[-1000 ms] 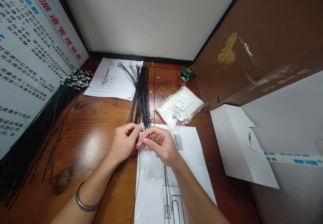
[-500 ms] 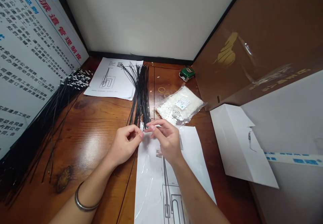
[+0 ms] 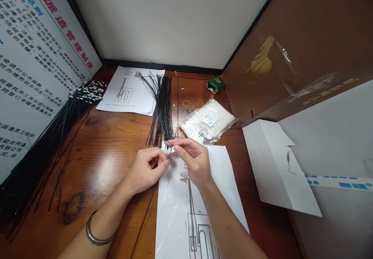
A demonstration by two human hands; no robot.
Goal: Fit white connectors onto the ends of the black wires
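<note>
My left hand point(image 3: 145, 170) is curled in a pinch on a thin black wire point(image 3: 145, 221) that trails toward me across the wooden table. My right hand point(image 3: 190, 158) pinches at the near end of the wire, fingertips almost touching the left hand's; what sits between them is too small to name. Both hands hover at the near tips of a bundle of black wires point(image 3: 163, 107) lying lengthwise on the table. Under my right hand lies a white sheet with a wiring drawing point(image 3: 201, 196).
A clear bag of small white connectors point(image 3: 208, 123) lies right of the bundle. A second drawing sheet point(image 3: 131, 90) is at the back, a green tape measure point(image 3: 216, 84) beside it. Wires with white ends point(image 3: 58, 130) pile along the left poster. A folded white sheet point(image 3: 276, 169) leans right.
My right hand has shifted slightly forward and up to the bundle's tips. My left hand has stayed in its pinch, and the trailing wire has swung a little.
</note>
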